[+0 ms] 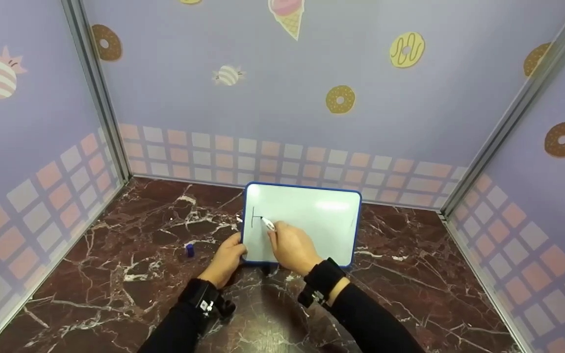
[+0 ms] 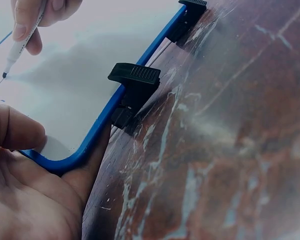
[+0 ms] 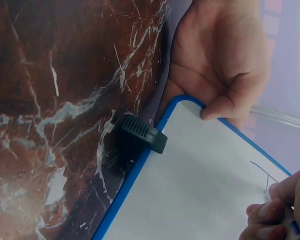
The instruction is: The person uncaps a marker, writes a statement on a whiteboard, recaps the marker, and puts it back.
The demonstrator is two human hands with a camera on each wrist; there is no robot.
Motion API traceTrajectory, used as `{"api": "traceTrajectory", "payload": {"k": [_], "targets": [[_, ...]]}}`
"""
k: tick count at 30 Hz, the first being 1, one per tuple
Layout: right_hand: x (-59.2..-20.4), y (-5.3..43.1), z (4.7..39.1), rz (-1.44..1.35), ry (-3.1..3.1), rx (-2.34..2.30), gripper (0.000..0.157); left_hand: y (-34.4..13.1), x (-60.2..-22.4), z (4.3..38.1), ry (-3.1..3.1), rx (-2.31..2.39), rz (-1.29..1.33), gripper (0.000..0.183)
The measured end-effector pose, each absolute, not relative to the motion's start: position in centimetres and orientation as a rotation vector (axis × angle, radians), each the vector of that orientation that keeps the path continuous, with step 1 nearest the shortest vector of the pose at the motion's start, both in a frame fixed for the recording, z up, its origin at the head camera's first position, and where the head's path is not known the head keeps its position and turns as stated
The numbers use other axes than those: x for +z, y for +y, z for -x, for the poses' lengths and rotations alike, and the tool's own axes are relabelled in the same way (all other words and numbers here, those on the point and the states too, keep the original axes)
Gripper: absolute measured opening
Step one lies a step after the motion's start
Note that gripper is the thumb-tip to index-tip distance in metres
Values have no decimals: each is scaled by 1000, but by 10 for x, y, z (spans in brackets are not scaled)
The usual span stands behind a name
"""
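A small whiteboard [image 1: 312, 215] with a blue frame stands tilted back on the table. My left hand [image 1: 227, 257] grips its lower left corner, the thumb over the front and fingers behind in the left wrist view. In my right hand [image 1: 295, 247] a white marker [image 1: 268, 224] is pinched, its dark tip at the board's surface. Thin dark strokes [image 1: 253, 217] show at the board's left side: an upright line with a short line running right from it to the tip. A faint mark [image 1: 352, 221] lies near the right edge.
A blue marker cap [image 1: 190, 250] stands on the dark red marbled table [image 1: 140, 294], left of my left hand. Black clips [image 2: 135, 82] hold the board's lower edge. Behind and at both sides rise lilac panels [image 1: 263, 113] printed with sweets, joined by metal posts [image 1: 98, 93].
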State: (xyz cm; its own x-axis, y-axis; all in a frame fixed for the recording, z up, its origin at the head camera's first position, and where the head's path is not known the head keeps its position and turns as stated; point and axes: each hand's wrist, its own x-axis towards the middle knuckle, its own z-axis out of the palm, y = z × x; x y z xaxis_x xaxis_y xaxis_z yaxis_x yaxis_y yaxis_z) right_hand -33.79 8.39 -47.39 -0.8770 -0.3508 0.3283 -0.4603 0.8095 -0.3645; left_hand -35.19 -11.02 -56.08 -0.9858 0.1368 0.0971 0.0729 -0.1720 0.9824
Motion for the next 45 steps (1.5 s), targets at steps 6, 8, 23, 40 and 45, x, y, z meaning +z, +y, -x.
{"api": "traceTrajectory", "payload": {"k": [6, 8, 23, 40, 45], "targets": [[-474, 84, 337, -646, -2743, 665, 21, -111, -561, 351, 1991, 2353, -254, 55], [-472, 83, 335, -666, -2735, 689, 20, -112, -561, 351, 1997, 2349, -248, 54], [-462, 87, 340, -661, -2688, 674, 22, -112, -561, 351, 2021, 2359, -211, 52], [-458, 84, 343, -654, -2674, 635, 21, -111, -560, 352, 2033, 2342, -210, 55], [-458, 83, 344, -642, -2678, 612, 22, -110, -560, 352, 2020, 2345, -217, 55]]}}
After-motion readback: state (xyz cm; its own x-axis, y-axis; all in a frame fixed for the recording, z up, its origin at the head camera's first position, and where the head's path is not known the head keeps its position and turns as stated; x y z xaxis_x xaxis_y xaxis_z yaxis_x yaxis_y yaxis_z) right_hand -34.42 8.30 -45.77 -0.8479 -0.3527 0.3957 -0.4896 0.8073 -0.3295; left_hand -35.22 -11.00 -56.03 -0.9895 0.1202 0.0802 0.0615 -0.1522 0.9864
